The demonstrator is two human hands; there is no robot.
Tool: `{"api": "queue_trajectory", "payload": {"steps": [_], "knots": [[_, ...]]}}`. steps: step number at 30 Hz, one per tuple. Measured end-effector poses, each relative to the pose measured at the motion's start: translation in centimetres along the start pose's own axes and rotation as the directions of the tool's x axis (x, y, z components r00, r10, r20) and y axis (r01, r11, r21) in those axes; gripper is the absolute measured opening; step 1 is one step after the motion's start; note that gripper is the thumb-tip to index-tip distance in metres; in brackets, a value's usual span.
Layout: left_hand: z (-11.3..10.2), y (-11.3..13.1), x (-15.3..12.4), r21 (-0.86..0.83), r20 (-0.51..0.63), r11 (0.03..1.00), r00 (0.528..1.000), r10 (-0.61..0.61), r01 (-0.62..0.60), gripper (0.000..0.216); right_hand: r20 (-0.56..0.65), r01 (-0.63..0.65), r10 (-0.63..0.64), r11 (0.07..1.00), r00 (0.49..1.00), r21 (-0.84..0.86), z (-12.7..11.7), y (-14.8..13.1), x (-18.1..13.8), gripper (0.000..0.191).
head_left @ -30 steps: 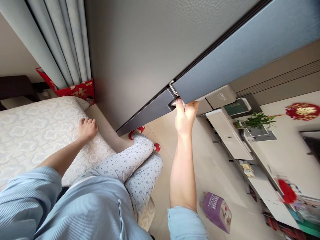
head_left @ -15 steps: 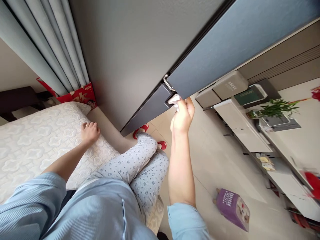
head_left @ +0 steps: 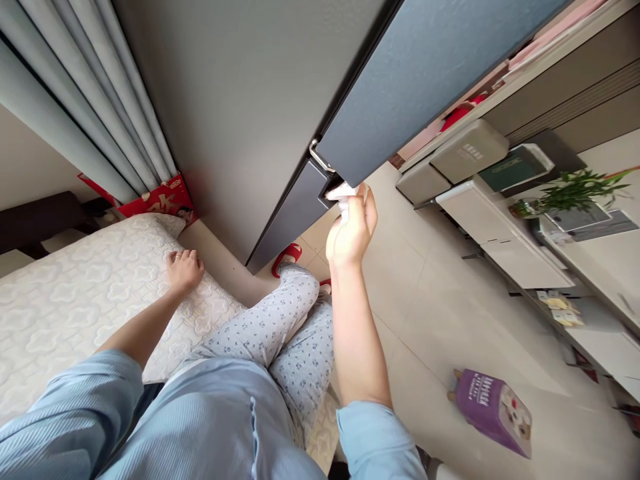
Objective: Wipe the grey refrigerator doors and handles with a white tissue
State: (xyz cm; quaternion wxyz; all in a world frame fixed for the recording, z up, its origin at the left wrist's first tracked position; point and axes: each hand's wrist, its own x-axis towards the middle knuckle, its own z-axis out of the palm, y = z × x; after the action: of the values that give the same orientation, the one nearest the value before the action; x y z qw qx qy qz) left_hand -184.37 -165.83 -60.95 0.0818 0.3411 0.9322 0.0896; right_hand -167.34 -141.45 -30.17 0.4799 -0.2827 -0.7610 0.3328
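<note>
My right hand (head_left: 351,230) is raised and closed on a small white cloth (head_left: 343,194). It presses the cloth against the lower corner of a dark blue-grey cabinet door (head_left: 430,73), right beside a metal handle (head_left: 320,157). A second dark panel (head_left: 295,213) runs down from that corner. My left hand (head_left: 184,269) rests with curled fingers on the quilted white mattress (head_left: 75,300), holding nothing. My legs in patterned trousers hang off the bed edge.
Grey curtains (head_left: 90,113) hang at the left with a red box (head_left: 160,198) below them. A red slipper (head_left: 287,257) lies on the tiled floor. A purple box (head_left: 493,412) lies at lower right. A low white console (head_left: 505,247) with a plant (head_left: 575,190) runs along the right.
The view has tilted, so the cabinet door and console shifted up and left. My right hand stayed at the door corner, and the white cloth shows more clearly. My left hand has not moved.
</note>
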Motion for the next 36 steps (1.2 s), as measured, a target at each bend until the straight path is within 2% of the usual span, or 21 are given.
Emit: {"api": "queue_trajectory", "payload": {"steps": [7,11,21,28,32,36], "knots": [[-0.2,0.1,0.0,0.017,0.014,1.0,1.0,0.001,-0.001,0.035,-0.032,0.065,-0.067,0.996,0.997,-0.062,0.5,0.6,-0.4,0.054],[-0.2,0.1,-0.1,0.015,0.008,1.0,1.0,-0.002,0.002,0.035,-0.109,0.081,-0.087,0.995,0.99,-0.058,0.9,0.4,-0.7,0.054],[-0.5,0.2,-0.1,0.008,0.018,1.0,1.0,0.001,-0.001,0.039,-0.235,-0.037,0.037,0.999,0.971,0.006,0.9,-0.6,-0.8,0.053],[-0.4,0.2,-0.1,0.004,0.008,1.0,1.0,0.006,-0.006,0.038,-0.248,0.076,-0.142,0.963,0.958,-0.259,0.4,-1.2,-3.0,0.053],[-0.5,0.2,-0.1,0.001,0.022,1.0,1.0,0.0,0.0,0.038,-0.247,0.085,-0.16,0.953,0.956,-0.29,0.2,-1.1,-3.6,0.053],[-0.6,0.2,-0.1,0.005,0.017,1.0,1.0,0.008,-0.008,0.038,-0.298,0.112,-0.196,0.954,0.934,-0.277,0.1,-1.2,-3.9,0.05]]}}
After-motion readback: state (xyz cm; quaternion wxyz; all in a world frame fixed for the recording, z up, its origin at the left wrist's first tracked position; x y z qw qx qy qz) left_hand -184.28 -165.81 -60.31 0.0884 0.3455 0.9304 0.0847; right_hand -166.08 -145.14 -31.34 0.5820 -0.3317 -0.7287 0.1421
